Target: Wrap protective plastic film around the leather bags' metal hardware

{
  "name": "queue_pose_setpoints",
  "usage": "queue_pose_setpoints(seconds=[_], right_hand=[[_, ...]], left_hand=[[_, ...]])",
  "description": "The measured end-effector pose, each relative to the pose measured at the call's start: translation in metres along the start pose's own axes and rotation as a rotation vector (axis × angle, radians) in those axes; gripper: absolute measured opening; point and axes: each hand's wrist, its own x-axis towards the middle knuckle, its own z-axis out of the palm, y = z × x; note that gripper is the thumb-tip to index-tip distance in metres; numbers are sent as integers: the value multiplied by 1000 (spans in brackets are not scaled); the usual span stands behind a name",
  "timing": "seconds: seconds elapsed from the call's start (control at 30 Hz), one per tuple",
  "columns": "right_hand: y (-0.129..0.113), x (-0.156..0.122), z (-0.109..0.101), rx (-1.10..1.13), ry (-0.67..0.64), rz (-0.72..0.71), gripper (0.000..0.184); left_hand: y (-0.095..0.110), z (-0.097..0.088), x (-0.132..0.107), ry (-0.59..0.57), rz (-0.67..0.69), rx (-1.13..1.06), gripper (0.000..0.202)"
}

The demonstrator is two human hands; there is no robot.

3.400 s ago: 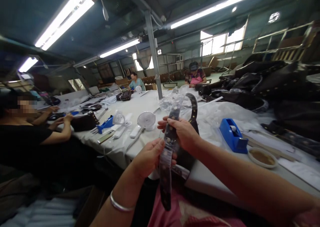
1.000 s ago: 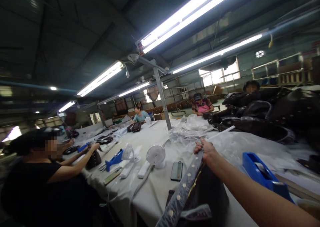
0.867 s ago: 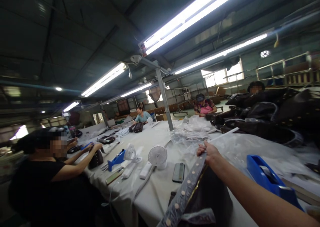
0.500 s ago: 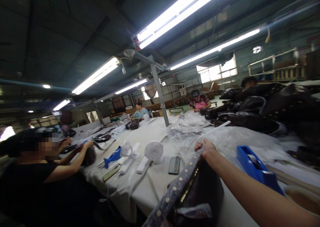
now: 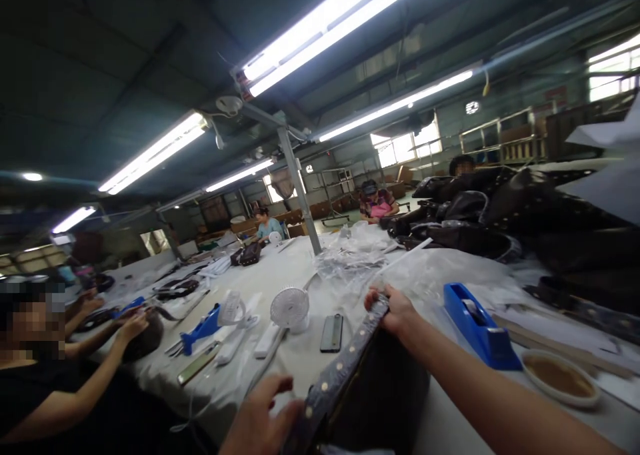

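Observation:
A dark brown bag (image 5: 380,395) stands at the table's near edge in the head view. Over its top runs a studded strap (image 5: 345,361) wrapped in clear plastic. My right hand (image 5: 397,311) is closed around the strap's far end. Low in the picture, my left hand (image 5: 263,411) has its fingers apart, with the thumb close beside the strap's near part; whether they touch I cannot tell. The lower part of the bag is out of view or in shadow.
Right of the bag stand a blue tape dispenser (image 5: 477,328) and a round bowl (image 5: 560,378) with brown contents. A phone (image 5: 332,333) and a white fan (image 5: 290,308) lie left of it. Dark bags (image 5: 460,228) are heaped at right. A co-worker (image 5: 45,368) handles a dark item at left.
My left hand has come into view from below, near the strap. The view has turned to the right. My right hand keeps its hold on the strap, and the bag's gold zip no longer shows clearly.

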Motion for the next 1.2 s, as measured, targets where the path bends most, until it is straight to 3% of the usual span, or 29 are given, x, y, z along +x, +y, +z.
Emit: queue_pose_setpoints(seconds=[0.07,0.13,0.23,0.33,0.43,0.57,0.7,0.77,0.83,0.9,0.97,1.07,1.2], right_hand=[[6,-10,3,-49,-50,10,40],[10,-20,4,-94,-81,21,38],[10,-36,1,-128,-116,51,33],[4,-50,-8,-155,-151,85,32],[-2,-65,-23,-258,-158,75,30],[-5,-86,-52,-562,-125,-133,18],[-15,-99,-74,-1038,14,-621,20],[-20,-102,-76,-1238,-8,-855,17],[-22,-105,-72,-1381,-93,-986,15],[-19,-106,-68,-1417,-132,-1025,14],[-12,-105,-67,-1372,-100,-972,15],[-2,-102,-66,-1308,-38,-838,19],[4,-101,-62,-1286,14,-789,18]], left_hand=[[33,22,33,-8,222,7,44],[68,47,60,24,347,24,50],[107,87,83,-80,372,-55,50],[116,119,87,-127,323,-164,39],[108,135,79,-156,325,-205,28],[103,141,64,-144,300,-175,22],[103,144,60,-134,257,-147,26],[103,145,61,-123,263,-158,37],[102,146,61,-117,285,-190,50],[101,144,59,-125,295,-225,57],[102,140,56,-131,294,-240,56],[107,135,50,-106,309,-213,46],[120,133,46,1,335,-118,31]])
